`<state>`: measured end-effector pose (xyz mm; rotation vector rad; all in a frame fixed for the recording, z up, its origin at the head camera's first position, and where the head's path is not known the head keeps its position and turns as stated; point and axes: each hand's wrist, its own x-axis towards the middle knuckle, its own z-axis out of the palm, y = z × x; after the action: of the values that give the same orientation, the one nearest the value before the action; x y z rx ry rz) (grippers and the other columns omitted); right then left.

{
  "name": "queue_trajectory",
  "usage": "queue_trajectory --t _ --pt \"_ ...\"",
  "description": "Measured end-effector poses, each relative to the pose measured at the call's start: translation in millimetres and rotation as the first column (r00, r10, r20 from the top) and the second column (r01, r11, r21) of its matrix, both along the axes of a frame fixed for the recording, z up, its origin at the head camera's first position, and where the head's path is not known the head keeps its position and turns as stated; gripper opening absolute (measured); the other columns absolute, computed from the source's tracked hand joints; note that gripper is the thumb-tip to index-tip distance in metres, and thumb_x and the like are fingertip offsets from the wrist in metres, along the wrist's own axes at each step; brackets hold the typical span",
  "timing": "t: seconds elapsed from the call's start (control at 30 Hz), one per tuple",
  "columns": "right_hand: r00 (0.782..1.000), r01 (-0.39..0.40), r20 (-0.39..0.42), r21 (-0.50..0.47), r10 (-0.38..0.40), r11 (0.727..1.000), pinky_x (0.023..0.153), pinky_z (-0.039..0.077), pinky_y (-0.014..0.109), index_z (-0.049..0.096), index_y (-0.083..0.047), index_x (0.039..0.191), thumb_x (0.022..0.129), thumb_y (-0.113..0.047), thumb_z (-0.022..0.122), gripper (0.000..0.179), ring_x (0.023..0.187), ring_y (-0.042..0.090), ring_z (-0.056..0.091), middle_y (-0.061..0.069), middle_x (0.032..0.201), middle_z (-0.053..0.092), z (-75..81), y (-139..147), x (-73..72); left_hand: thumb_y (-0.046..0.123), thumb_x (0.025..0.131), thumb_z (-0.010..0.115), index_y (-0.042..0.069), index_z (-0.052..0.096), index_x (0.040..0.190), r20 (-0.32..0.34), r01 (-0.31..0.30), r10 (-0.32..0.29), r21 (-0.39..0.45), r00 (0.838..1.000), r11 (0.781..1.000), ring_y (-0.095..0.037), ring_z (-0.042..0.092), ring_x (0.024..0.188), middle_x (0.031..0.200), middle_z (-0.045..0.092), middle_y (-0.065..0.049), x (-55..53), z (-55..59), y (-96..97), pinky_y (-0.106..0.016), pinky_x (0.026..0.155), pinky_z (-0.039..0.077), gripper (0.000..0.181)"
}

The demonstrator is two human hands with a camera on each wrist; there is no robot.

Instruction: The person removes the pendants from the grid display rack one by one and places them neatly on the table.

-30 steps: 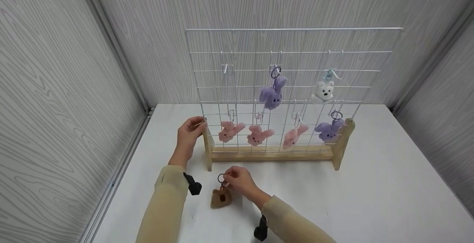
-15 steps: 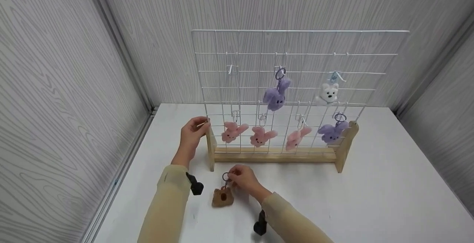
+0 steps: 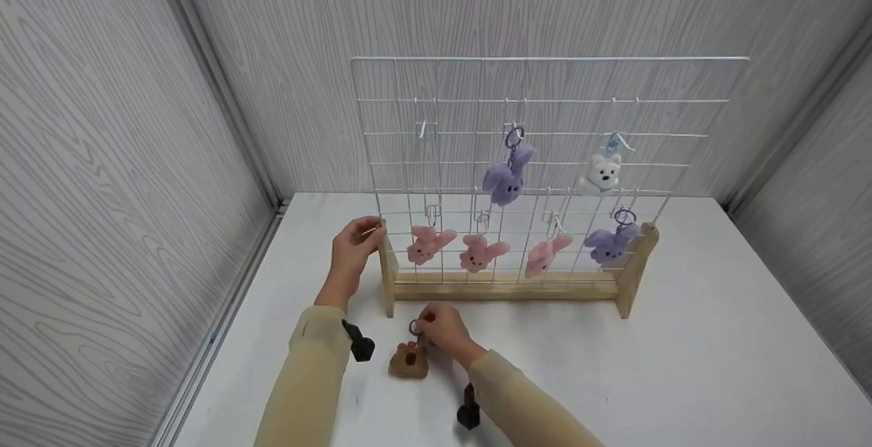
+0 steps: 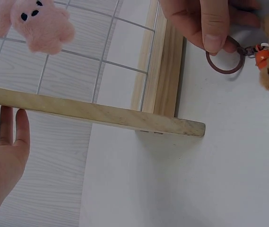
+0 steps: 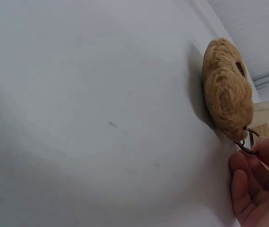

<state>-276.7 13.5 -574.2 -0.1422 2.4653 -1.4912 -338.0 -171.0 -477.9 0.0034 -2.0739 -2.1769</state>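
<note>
My left hand grips the upper end of the left wooden post of a wire-grid display rack. In the left wrist view, several fingertips press against this post. Below the rack, my right hand pinches the dark ring of a brown plush bear keychain between thumb and fingers. The bear lies on the white table with its dark nose up, an orange bell by its chain. From the right wrist, its furry side shows, the ring running into my fingers.
Pink bunny keychains and a purple bunny hang along the rack's lower row. Another purple bunny and a white bear hang above. One bare hook sits upper left. Grey wood-grain panels surround the white table.
The head view has shifted slightly. My right wrist has moved a little to the left, and the brown bear lies slightly nearer the rack. The left hand keeps its grip on the post.
</note>
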Motion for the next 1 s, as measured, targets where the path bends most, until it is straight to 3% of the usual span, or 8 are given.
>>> queue_trajectory --t 0.17,0.53,0.7,1.0 --pt "0.999 -0.009 -0.040 0.023 0.010 1.000 0.048 0.046 0.025 0.061 -0.006 0.081 0.087 -0.007 0.062 0.006 0.059 0.012 0.054 0.002 0.072 0.059 -0.8 0 -1.6 0.021 0.085 0.069 0.007 0.057 0.117 -0.013 0.015 -0.015 0.023 1.000 1.000 -0.017 0.053 0.111 0.119 0.056 -0.006 -0.2 0.3 0.2 -0.030 0.090 0.048 0.036" --pt "0.997 0.001 -0.080 -0.020 -0.003 1.000 0.052 0.047 0.027 0.063 -0.006 0.086 0.088 -0.009 0.061 0.004 0.062 0.013 0.054 0.001 0.076 0.058 -2.9 17 -3.9 0.023 0.085 0.069 0.009 0.058 0.117 -0.016 -0.001 0.001 0.012 1.000 1.000 -0.018 0.054 0.111 0.120 0.057 -0.007 -2.4 -0.3 1.8 -0.031 0.091 0.047 0.037" --pt "0.997 -0.016 -0.070 -0.043 0.013 0.999 0.056 0.049 0.028 0.064 -0.007 0.090 0.090 -0.012 0.061 0.006 0.067 0.014 0.056 0.001 0.080 0.059 2.8 25 -2.2 0.023 0.085 0.069 0.011 0.059 0.114 -0.020 -0.007 0.007 0.013 1.000 1.000 -0.018 0.054 0.110 0.120 0.057 -0.007 -1.3 -0.3 1.4 -0.031 0.091 0.047 0.033" --pt "0.981 -0.103 -0.178 -0.107 0.083 0.989 0.056 0.052 0.028 0.065 -0.003 0.096 0.090 -0.013 0.061 0.012 0.064 0.017 0.060 0.002 0.079 0.060 26.5 40 5.9 0.024 0.085 0.069 0.010 0.059 0.115 -0.032 0.005 -0.004 0.021 0.999 1.000 -0.017 0.054 0.111 0.118 0.057 -0.005 0.4 -3.3 0.8 -0.030 0.090 0.047 0.035"
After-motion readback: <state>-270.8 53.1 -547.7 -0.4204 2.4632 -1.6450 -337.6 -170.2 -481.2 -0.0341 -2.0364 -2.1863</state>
